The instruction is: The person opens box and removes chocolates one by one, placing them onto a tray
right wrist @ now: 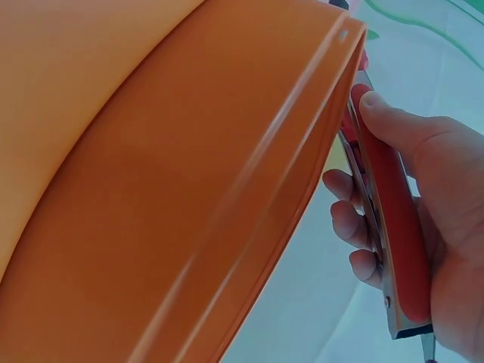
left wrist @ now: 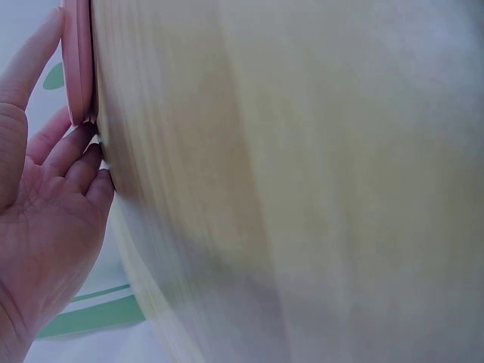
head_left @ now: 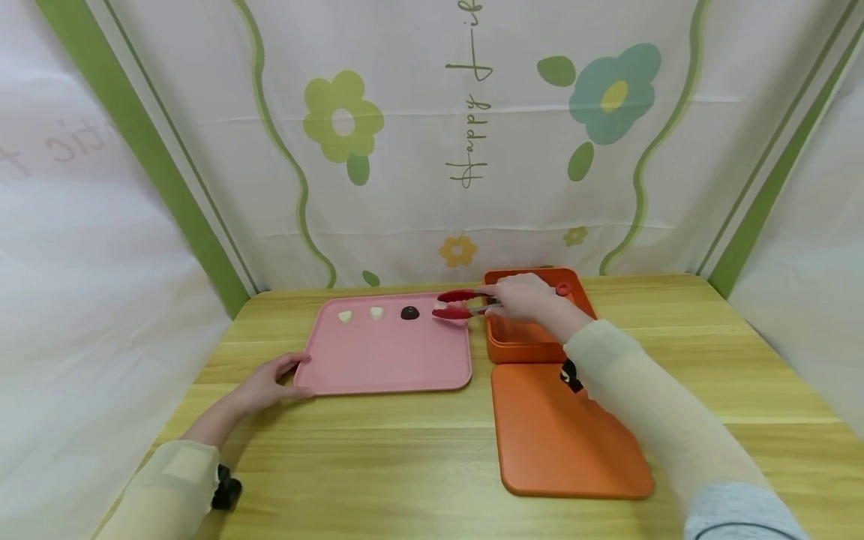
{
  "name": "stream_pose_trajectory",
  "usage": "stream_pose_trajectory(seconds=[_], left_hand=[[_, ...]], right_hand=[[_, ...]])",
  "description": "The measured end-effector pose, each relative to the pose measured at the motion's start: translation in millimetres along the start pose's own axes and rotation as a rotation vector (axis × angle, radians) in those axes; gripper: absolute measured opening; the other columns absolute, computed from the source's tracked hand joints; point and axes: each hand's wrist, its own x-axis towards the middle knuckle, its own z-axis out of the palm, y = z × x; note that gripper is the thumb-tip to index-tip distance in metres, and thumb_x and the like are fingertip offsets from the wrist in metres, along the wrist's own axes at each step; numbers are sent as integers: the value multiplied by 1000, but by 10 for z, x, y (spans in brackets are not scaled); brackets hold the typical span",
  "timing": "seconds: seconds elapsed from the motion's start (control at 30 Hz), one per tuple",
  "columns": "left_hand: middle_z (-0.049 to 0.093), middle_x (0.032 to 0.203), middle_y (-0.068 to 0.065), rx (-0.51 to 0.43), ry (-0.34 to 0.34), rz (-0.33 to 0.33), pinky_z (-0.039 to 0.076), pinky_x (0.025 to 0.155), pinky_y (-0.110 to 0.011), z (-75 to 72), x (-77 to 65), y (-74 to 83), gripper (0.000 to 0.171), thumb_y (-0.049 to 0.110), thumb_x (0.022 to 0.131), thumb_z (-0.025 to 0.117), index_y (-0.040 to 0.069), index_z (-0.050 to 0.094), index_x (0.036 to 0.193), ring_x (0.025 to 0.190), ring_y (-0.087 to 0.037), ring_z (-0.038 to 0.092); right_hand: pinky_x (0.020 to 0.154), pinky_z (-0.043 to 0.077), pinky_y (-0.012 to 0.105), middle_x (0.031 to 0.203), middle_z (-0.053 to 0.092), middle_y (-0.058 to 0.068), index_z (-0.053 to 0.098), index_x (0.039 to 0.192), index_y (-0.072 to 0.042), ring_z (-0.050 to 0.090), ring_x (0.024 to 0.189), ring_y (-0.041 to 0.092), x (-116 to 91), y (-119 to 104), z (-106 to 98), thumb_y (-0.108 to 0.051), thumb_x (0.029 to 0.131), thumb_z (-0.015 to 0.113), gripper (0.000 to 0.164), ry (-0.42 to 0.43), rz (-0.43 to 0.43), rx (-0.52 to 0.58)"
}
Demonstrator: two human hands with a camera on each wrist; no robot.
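Note:
My left hand [head_left: 266, 384] holds the front left corner of a pink tray [head_left: 385, 367], thumb at its front edge and fingers at its left side. In the left wrist view, the fingertips lie right at the tray's rim. Red-tipped metal tongs [head_left: 466, 295] are gripped in my right hand [head_left: 523, 298], their handle lying along the palm in the right wrist view. Over the tray's back right corner, the tong tips surround a small pale piece [head_left: 440, 305]. Two small cream-white pieces [head_left: 345, 316] and a dark brown domed piece [head_left: 409, 313] lie in a row on the tray.
Right of the tray stands an orange box [head_left: 533, 352], partly beneath my right hand and forearm, with a small red ring-shaped part [head_left: 563, 289] at its back right. An orange lid [head_left: 567, 442] lies flat in front of it. A printed curtain [head_left: 405, 202] hangs behind the wooden table [head_left: 378, 457].

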Motion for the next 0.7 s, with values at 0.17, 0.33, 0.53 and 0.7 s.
stream_pose_trajectory(seconds=[0.17,0.33,0.53,0.7], left_hand=[[40,145,-29,3,0,-1,25,109,-54,5,-2,8,75,25,82,80,-7,44,139,137,-44,30],[41,144,-29,27,9,-2,25,109,-55,4,5,-21,74,27,82,80,-6,46,138,137,-43,31],[41,144,-29,52,10,-9,25,109,-56,10,7,-41,76,31,81,81,-5,46,138,137,-44,30],[40,145,-29,56,7,-12,23,110,-56,4,13,-54,78,33,81,80,-5,45,139,137,-44,29]], right_hand=[[66,51,38,81,62,1,54,141,-16,56,70,20,-118,79,-19,-37,94,64,53,71,-7,-6],[75,54,45,103,68,10,54,141,-16,65,88,27,-266,198,-11,-41,93,65,55,163,-19,-30],[64,52,42,94,64,9,53,142,-16,61,74,25,-459,306,-12,-40,91,68,58,232,-8,-21],[64,50,40,96,63,10,51,143,-14,58,70,22,-638,352,-30,-42,93,65,59,248,-1,44]])
